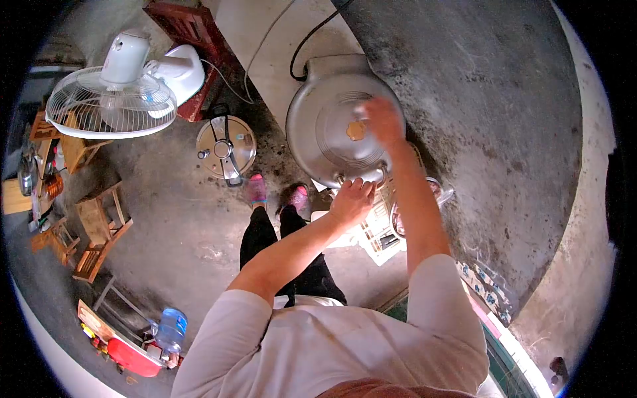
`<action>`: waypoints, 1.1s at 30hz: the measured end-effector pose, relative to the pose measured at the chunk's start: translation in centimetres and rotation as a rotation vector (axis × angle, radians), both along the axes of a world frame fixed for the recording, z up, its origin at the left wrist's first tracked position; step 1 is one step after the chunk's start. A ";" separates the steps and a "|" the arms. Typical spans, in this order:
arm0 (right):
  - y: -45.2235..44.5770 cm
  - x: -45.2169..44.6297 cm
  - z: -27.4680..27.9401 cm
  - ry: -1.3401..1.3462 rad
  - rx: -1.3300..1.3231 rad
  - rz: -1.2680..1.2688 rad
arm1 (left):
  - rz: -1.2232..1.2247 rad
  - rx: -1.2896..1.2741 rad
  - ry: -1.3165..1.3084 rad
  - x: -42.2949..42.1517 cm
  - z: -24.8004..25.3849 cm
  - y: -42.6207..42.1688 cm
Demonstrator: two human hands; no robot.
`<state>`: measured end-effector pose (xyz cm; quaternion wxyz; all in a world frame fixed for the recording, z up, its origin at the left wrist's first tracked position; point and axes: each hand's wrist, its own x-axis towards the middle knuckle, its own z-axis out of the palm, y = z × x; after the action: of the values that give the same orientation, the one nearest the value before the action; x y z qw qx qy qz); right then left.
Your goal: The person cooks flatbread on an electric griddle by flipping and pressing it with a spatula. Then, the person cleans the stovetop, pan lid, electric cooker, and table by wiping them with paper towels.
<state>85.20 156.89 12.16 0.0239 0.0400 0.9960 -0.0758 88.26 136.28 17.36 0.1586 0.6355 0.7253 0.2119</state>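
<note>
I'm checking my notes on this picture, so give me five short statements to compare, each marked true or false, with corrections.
1. The left hand is at the near edge of the round metal appliance. True.

2. The white fan is on the person's left. True.

3. The right hand is on the fan. False: the right hand, blurred, is over the round metal appliance.

4. The lidded pot sits on top of the appliance. False: the lidded pot stands on the floor.

5. The large water bottle is blue. True.
</note>
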 end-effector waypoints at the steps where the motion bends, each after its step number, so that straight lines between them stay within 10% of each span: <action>1: 0.8 0.7 -0.3 0.107 0.129 -0.046 | -0.010 -0.017 0.010 0.1 0.0 -0.1; 5: -1.0 0.8 3.7 -0.064 -0.132 -0.538 | -0.027 -0.036 -0.044 0.1 -0.3 0.3; 7: -4.9 -0.9 1.7 -0.047 -0.038 -0.049 | -0.065 -0.035 -0.039 -0.2 -0.4 0.1; 12: -6.6 -0.3 3.9 -0.059 -0.104 0.100 | 0.036 0.228 -0.075 0.1 -1.3 0.2; 16: -2.3 5.2 3.9 -0.262 -0.148 -0.562 | -0.037 -0.011 -0.040 0.0 -0.3 0.2; 20: -6.1 5.2 4.0 -0.171 -0.437 -0.040 | -0.048 -0.021 -0.027 -0.3 -0.1 0.3; 33: 4.5 -11.2 1.4 0.027 -0.071 -0.445 | -0.017 0.043 -0.032 -0.4 -0.1 -0.1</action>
<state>73.95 161.44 13.60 -0.0051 0.2567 0.9596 -0.1149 87.86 136.22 17.24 0.1584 0.6415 0.7125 0.2360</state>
